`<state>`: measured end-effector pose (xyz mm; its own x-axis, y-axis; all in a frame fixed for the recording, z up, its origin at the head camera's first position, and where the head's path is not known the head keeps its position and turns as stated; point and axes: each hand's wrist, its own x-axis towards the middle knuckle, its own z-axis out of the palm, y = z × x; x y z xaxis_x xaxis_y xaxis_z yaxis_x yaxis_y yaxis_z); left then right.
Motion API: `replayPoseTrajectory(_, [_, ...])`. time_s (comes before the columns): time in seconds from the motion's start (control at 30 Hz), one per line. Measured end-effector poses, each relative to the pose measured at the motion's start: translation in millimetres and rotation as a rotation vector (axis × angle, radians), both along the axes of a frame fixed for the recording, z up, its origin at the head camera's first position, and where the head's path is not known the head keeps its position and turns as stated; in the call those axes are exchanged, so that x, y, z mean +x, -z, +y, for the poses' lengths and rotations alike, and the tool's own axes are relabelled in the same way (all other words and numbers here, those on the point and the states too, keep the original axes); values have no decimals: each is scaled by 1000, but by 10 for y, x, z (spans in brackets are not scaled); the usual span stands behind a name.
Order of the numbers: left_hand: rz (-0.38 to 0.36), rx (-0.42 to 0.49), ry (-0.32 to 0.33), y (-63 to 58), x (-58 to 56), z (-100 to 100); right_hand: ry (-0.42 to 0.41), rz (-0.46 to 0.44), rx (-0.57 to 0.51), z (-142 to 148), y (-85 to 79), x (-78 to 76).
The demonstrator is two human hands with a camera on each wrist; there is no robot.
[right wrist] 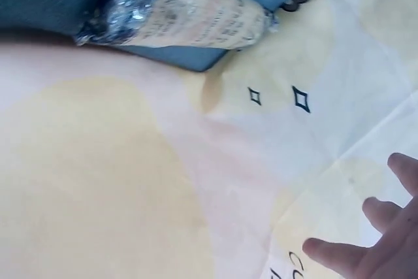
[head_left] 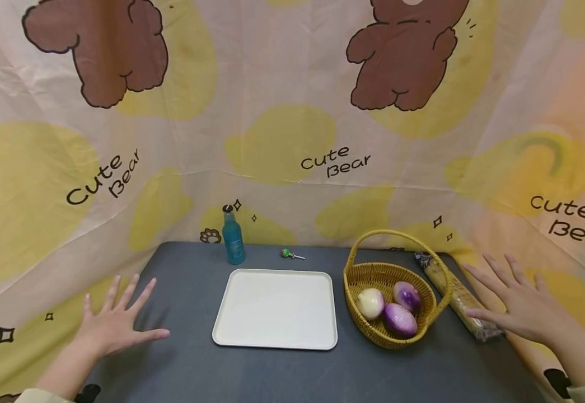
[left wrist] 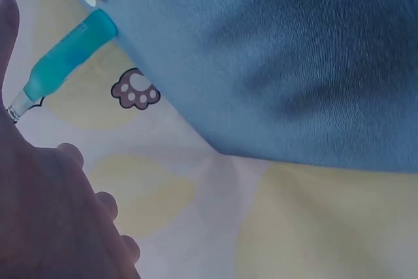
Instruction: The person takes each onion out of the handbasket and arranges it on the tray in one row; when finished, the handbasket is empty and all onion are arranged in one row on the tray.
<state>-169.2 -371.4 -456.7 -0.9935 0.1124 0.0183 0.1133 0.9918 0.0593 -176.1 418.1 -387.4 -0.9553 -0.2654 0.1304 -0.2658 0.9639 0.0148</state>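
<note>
My left hand point(head_left: 113, 330) is held over the table's left side with fingers spread, holding nothing. On the right, my right hand point(head_left: 524, 305) is likewise spread, nearest to a long plastic-wrapped package point(head_left: 455, 296) with pale contents. A yellow wicker basket point(head_left: 349, 282) with a tall handle stands left of that package. Inside it lie a whitish onion point(head_left: 370, 304) and two purple onions, one in front point(head_left: 400, 320) and one behind point(head_left: 406, 296). Between the hands sits a white rectangular tray point(head_left: 275, 309). In the left wrist view, the blue bottle point(left wrist: 72, 53) appears beside the left hand.
The grey-blue table point(head_left: 282, 375) carries everything. Behind the tray, a green-wrapped lollipop point(head_left: 287, 253) lies on its side, and the blue bottle stands upright at the back left. A printed bear cloth point(head_left: 272, 140) hangs behind the table and along both sides.
</note>
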Motion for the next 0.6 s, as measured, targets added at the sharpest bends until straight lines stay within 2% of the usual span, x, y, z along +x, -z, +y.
replayPoseTrajectory(0.3, [-21, 175, 44, 158, -64, 161, -53, 166, -137, -103, -203, 42])
replayPoseTrajectory(0.53, [-12, 249, 76, 248, -104, 282, -42, 168, -225, -289, -315, 48])
replayPoseTrajectory(0.6, [-17, 296, 88, 282, -130, 326, -45, 166, -260, -330, -326, 62])
